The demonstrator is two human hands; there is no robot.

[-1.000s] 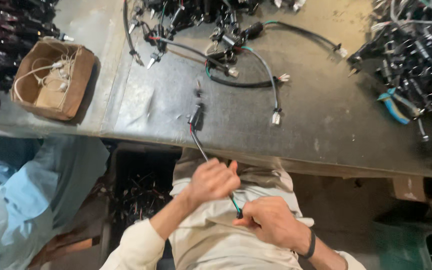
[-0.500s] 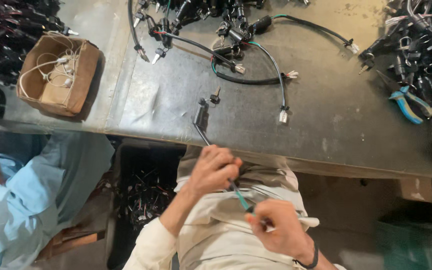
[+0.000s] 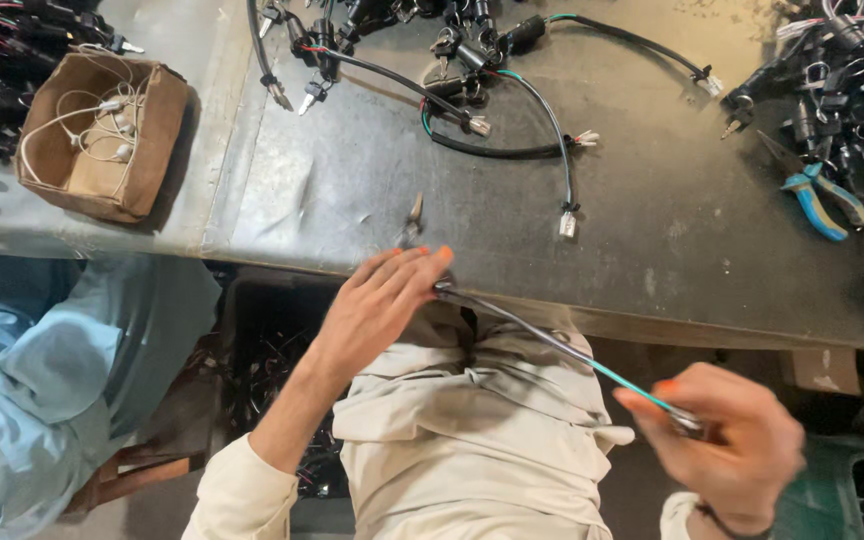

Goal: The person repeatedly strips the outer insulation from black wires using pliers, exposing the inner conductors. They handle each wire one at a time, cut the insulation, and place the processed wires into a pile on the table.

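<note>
A dark, scratched worktable (image 3: 332, 190) fills the upper part of the view, its front edge running above the person's lap. On the left part of it a small cardboard box (image 3: 102, 135) is set, with thin white leads lying inside. More black cables with plugs (image 3: 472, 90) are spread across the far middle, and a heap of black parts (image 3: 842, 80) is piled at the right, with blue-handled pliers (image 3: 820, 195) lying beside it. Beneath the table a dark bin of tangled wires (image 3: 272, 370) can be made out. A neighbour's light blue clothing (image 3: 42, 380) is seen at the left.

A thin cable (image 3: 552, 345) is stretched taut across the lap, below the table edge. Its upper end is pinched in the curled fingers of the left hand (image 3: 387, 295), at the table's front edge, where a small metal key (image 3: 412, 222) lies on the tabletop just beyond the fingertips. Its lower end, where green wire shows, is gripped in the closed right hand (image 3: 732, 450).

The right hand is blurred, so the cable's tip there cannot be made out. The heap and the bin are cut off by the frame.
</note>
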